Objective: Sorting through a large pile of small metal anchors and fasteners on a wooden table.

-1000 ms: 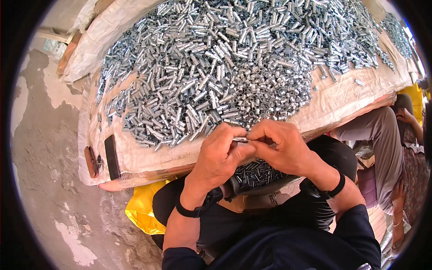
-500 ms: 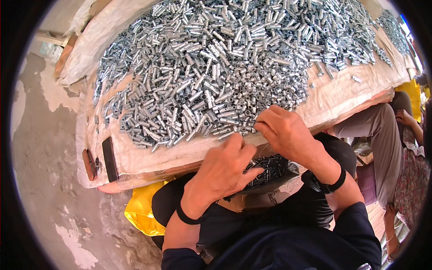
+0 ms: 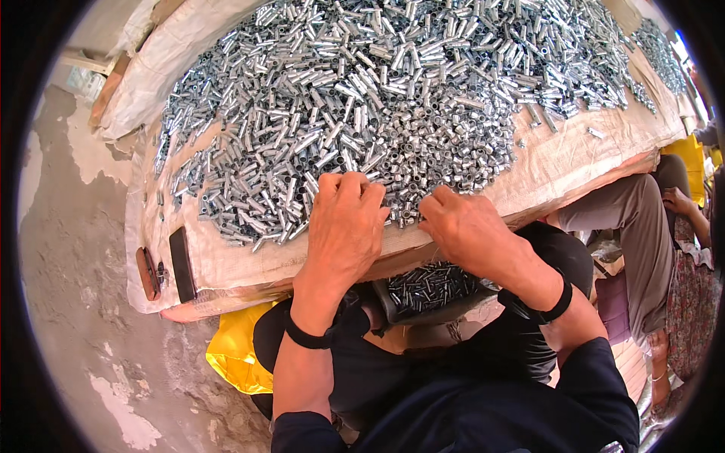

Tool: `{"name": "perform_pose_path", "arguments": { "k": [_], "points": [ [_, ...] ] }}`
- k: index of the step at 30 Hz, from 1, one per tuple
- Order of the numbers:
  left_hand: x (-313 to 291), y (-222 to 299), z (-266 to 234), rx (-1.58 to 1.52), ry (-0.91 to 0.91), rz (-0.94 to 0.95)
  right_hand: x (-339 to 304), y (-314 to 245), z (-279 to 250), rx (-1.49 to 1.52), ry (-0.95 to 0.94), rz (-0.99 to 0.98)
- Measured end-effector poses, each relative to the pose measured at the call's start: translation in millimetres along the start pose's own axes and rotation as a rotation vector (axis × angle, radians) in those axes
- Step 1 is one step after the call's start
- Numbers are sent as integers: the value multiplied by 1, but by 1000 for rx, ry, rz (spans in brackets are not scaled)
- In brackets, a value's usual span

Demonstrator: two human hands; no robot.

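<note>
A wide heap of silvery metal tubes spreads over the cloth-covered table. Toward its near right part lie many short metal sleeves. My left hand is over the near edge of the heap, its fingers curled down among the tubes and their tips hidden. Just to its right, my right hand is closed in a pinch at the near edge of the short sleeves. Whatever either hand holds is covered by the fingers. Below the table edge, a dark bin holds small dark metal pieces.
A dark flat phone-like slab and a brown case lie at the table's left corner. Yellow sheeting hangs below. Another person's leg and hand are at the right.
My left hand has moved forward and left from the table edge onto the heap. My right hand has shifted slightly toward me and left. More of the dark bin shows.
</note>
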State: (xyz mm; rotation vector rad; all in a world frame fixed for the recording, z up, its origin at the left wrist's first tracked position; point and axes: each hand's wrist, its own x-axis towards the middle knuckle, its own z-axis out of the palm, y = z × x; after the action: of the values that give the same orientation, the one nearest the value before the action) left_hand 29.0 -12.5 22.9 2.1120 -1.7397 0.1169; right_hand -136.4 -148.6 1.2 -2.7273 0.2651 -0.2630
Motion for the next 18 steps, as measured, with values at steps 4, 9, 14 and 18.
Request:
{"name": "perform_pose_path", "arguments": {
  "k": [4,9,14,18],
  "points": [
    [0,-2,3,-20,-24,8,2,-8,1,24,10,27],
    [-1,-5,4,-30,-10,29,7,-12,11,58,70,-20],
    [-1,-3,3,-41,35,83,4,-19,11,-113,123,-112],
    [-7,-2,-3,-71,81,99,4,-19,12,-125,116,-125]
  ]
}}
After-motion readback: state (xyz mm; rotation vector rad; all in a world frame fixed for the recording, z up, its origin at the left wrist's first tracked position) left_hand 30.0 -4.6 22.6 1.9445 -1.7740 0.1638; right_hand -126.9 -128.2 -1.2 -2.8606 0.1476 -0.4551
